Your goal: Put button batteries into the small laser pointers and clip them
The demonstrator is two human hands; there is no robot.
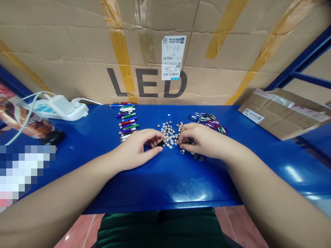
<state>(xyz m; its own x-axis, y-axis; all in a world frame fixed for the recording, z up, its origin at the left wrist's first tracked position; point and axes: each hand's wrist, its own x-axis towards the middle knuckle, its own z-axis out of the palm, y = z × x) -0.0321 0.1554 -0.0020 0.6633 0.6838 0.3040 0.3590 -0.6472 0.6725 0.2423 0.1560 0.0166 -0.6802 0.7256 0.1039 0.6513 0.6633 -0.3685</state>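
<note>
My left hand rests on the blue table with its fingers curled round a small dark tube. My right hand lies just right of it, fingertips pinched at the edge of a pile of small silver button cells. Several small dark caps lie under and in front of the right hand. A row of coloured mini flashlights lies behind the left hand. A heap of coloured carabiner clips lies behind the right hand.
A big cardboard sheet marked LED stands along the back. A white power strip with cables sits at the back left, next to a brown can. A flat cardboard box lies at the right.
</note>
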